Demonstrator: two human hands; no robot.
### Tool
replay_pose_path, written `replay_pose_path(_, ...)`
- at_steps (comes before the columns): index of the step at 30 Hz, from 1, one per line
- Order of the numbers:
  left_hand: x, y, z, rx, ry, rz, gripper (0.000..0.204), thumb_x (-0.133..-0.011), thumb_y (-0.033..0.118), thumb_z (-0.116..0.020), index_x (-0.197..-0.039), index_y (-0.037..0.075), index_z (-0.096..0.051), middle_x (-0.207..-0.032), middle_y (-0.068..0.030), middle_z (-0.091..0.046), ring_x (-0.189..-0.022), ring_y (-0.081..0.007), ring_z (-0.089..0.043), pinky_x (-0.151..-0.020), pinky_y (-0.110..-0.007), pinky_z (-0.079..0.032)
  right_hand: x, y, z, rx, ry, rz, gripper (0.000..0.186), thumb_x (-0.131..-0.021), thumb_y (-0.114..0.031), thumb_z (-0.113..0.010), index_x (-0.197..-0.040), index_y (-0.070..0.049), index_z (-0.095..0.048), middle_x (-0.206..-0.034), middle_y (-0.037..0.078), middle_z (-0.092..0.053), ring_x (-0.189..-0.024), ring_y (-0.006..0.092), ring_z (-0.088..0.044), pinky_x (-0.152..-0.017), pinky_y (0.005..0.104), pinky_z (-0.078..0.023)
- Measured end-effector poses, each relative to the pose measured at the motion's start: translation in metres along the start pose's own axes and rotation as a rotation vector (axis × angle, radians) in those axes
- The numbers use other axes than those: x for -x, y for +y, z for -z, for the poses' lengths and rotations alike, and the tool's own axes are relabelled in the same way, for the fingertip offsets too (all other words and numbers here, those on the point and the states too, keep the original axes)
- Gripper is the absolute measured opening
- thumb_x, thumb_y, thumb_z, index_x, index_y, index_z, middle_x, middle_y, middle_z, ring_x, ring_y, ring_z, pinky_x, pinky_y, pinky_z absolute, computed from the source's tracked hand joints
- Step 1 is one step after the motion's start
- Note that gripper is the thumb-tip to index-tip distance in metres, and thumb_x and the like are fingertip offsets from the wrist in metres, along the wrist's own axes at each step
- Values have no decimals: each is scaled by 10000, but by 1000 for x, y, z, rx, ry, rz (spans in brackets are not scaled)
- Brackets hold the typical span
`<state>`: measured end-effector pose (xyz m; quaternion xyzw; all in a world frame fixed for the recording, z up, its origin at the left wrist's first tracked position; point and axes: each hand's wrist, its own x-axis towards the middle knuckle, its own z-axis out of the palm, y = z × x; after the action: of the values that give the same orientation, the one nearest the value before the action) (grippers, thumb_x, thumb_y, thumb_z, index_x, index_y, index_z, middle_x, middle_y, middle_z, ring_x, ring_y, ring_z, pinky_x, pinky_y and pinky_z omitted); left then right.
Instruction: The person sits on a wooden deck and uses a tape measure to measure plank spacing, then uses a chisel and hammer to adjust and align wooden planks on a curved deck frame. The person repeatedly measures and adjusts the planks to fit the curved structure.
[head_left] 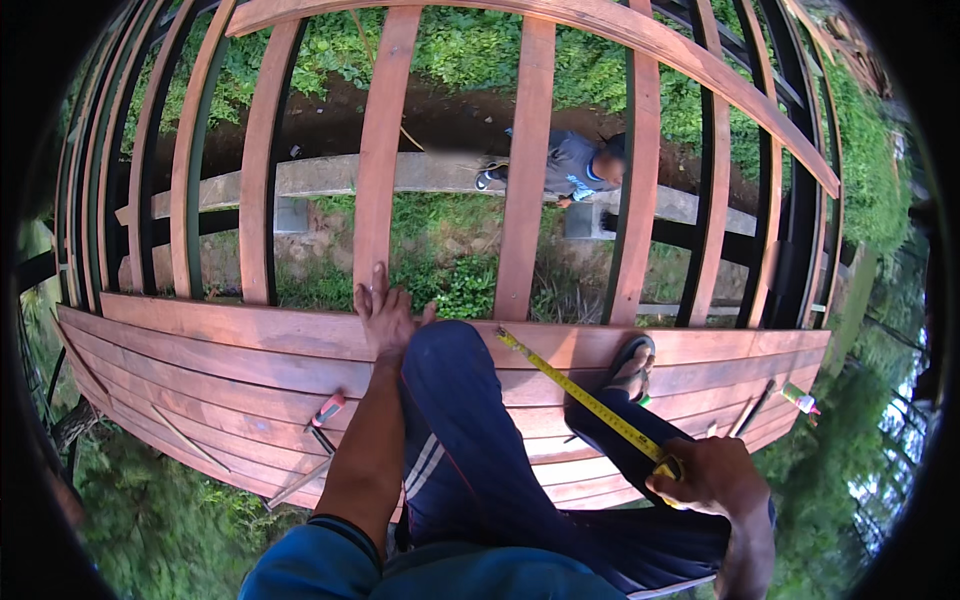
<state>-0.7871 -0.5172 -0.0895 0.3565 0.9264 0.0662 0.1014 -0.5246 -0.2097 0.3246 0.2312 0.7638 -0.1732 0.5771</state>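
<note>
My right hand (718,472) is wrapped round a tape measure (666,468) above my bent leg. Its yellow blade (585,398) is pulled out and runs forward and left, with its tip close to the front edge of the laid reddish deck boards (270,330). Over on the left, my left hand (385,310) rests with fingers spread at that same edge, its fingertips reaching onto a bare joist (385,160). Nothing is held in it. Between the two hands is my raised knee (448,352).
Wide gaps separate the joists ahead, with ground and plants below. Across their far part lies a loose long board (690,62). Down there a person (580,165) is by a concrete beam (320,175). A red-handled tool (328,408), a dark bar (755,405) and a small bottle (800,400) lie on the decking.
</note>
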Motion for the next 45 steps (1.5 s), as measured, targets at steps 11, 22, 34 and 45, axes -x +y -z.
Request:
replay_pose_path(11,1,-1,-1,1,-92,28,685,-969,681,-560,-1168,49,-732,-1460,-130,-651,-1664,-253,-108,-1322,-610,5,-6,5,5,-98,-80,-21,632,-948,-720,-582,-1212,-162,-716,-808,186,-747,-802,412,-748,-759,533,-574)
replay_pose_path(22,-2,1,-1,-65,-66,38,673,-934,672,-625,-1174,56,-749,-1472,-135,-651,-1651,-254,-184,-1326,-581,-27,-3,13,7,-61,-84,-113,655,-930,-737,-586,-1212,-161,-721,-808,172,-749,-805,393,-751,-742,518,-576)
replay_pose_path(34,-7,10,30,74,-285,92,662,-997,655,-533,-1145,43,-737,-1489,-133,-609,-1673,-256,-23,-1315,-642,22,-9,7,18,-107,-8,-39,455,-921,-558,-704,-1158,-172,-750,-751,130,-761,-805,373,-767,-744,478,-611)
replay_pose_path(45,-4,8,17,74,-211,78,637,-966,651,-579,-1152,66,-747,-1422,-110,-656,-1671,-259,-66,-1310,-646,-2,-11,9,16,-136,94,-18,549,-825,-622,-754,-1036,-115,-768,-776,138,-760,-755,372,-755,-737,494,-600)
